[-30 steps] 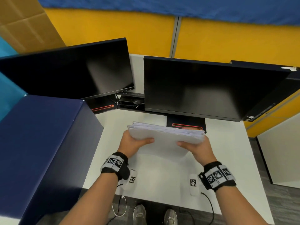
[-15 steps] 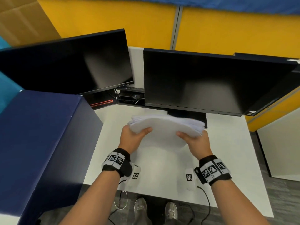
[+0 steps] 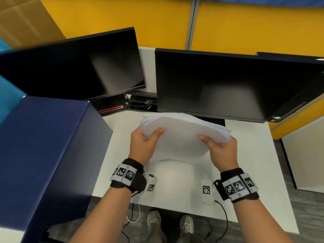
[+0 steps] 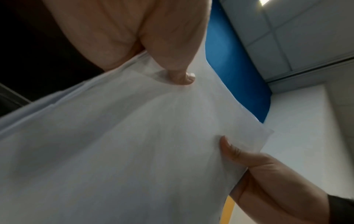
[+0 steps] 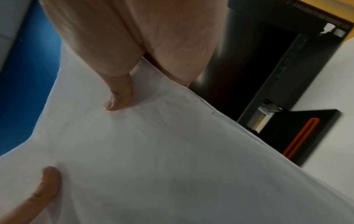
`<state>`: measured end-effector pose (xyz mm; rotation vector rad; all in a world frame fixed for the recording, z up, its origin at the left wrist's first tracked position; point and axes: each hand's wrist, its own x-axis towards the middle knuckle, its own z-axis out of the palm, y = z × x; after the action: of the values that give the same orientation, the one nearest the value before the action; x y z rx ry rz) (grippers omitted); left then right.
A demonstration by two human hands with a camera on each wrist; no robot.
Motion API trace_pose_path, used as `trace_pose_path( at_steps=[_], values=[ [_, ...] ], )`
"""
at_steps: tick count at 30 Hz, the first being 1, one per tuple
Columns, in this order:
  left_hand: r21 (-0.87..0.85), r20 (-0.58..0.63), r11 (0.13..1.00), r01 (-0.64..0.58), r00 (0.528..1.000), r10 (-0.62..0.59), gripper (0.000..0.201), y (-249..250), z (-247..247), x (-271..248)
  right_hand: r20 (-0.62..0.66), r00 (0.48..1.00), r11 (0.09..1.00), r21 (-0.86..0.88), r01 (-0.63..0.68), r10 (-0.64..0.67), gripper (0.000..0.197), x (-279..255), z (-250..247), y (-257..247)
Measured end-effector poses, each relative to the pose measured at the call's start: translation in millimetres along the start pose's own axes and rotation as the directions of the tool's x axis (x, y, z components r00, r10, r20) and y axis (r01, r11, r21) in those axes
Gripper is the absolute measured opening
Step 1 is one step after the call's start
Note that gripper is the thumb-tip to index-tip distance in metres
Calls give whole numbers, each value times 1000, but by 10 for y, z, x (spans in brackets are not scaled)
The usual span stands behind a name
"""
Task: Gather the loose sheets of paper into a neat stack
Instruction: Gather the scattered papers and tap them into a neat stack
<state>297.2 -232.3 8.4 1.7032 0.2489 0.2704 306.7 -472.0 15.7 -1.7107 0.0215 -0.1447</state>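
A thick stack of white paper sheets (image 3: 184, 132) is held in the air above the white desk (image 3: 250, 155), in front of the right monitor. My left hand (image 3: 145, 141) grips its left end, thumb on top and fingers underneath. My right hand (image 3: 220, 148) grips the right end the same way. The stack bows upward in the middle, and its far edges are fanned and uneven. In the left wrist view the paper (image 4: 124, 144) fills the frame with both thumbs pressing on it. The right wrist view shows the paper (image 5: 172, 159) the same way.
Two dark monitors (image 3: 219, 85) stand at the back of the desk, the left monitor (image 3: 73, 67) angled. A tall navy box (image 3: 43, 151) stands at the left, close to my left forearm. The right monitor's black base (image 5: 306, 133) sits just behind the stack. Cables hang at the desk's front edge.
Both hands have lifted the stack slightly and brought it nearer to me. The paper now bows more in the middle. The grips are unchanged.
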Motion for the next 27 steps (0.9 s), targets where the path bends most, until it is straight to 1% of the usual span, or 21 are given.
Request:
trace_pose_path(
  at_steps=[2, 5, 6, 7, 9, 11, 12, 14, 16, 18, 20, 21, 22, 24, 25, 26, 27],
  values=[
    [-3, -18, 1000, -18, 1000, 18, 33, -5, 3, -41, -1, 1000, 1000, 0, 26, -26, 34, -2, -19, -12],
    [1, 1, 998, 59, 998, -59, 37, -93, 50, -141, 55, 996, 997, -4, -75, 75, 32, -50, -6, 66],
    [-8, 4, 998, 64, 998, -64, 38, -90, 65, -171, 54, 993, 995, 2, -104, 104, 35, -74, -8, 84],
    [-27, 2, 999, 43, 999, -43, 41, -53, 80, -185, 40, 994, 994, 19, -107, 106, 39, -86, -14, 65],
    [-110, -26, 994, -19, 1000, 16, 44, 59, 114, -177, 2, 998, 994, 94, -64, 64, 45, -83, -35, -5],
    [-164, -101, 986, -26, 995, 9, 41, 180, 153, -151, -40, 998, 982, 184, -42, 50, 43, -76, -18, -127],
    [-161, -153, 987, -17, 988, -9, 37, 234, 178, -135, -74, 996, 981, 190, -40, 55, 42, -61, 3, -180],
    [-135, -229, 991, 1, 973, -32, 29, 285, 213, -86, -140, 987, 991, 124, -59, 76, 34, -10, 54, -247],
    [-161, -215, 987, 5, 976, -40, 27, 295, 222, -70, -175, 982, 996, 71, -53, 64, 21, 26, 68, -258],
    [-166, -192, 986, 9, 981, -41, 25, 297, 209, -72, -176, 984, 997, 72, -30, 42, 14, 36, 57, -257],
    [-108, -201, 994, -2, 979, -20, 19, 307, 198, -77, -182, 982, 997, 76, -32, 45, 12, 31, 51, -260],
    [-87, -204, 996, -7, 979, -11, 16, 312, 200, -85, -181, 982, 995, 91, -33, 49, 16, 27, 44, -263],
    [-77, -205, 997, -8, 979, -8, 13, 320, 207, -92, -158, 987, 994, 111, -24, 41, 22, 27, 18, -248],
    [-71, -215, 997, -1, 976, -14, 12, 340, 205, -97, -26, 1000, 987, 160, 9, -5, 35, 16, -82, -178],
    [-67, -215, 998, 6, 977, -20, 12, 352, 203, -99, 58, 998, 988, 151, 1, -10, 41, 13, -133, -120],
    [-59, -205, 998, 13, 978, -25, 13, 361, 197, -102, 122, 992, 994, 106, -26, 13, 46, 9, -168, -33],
    [-50, -187, 999, 21, 982, -30, 14, 376, 180, -107, 151, 986, 997, 40, -72, 66, 46, 0, -170, 37]
  ],
)
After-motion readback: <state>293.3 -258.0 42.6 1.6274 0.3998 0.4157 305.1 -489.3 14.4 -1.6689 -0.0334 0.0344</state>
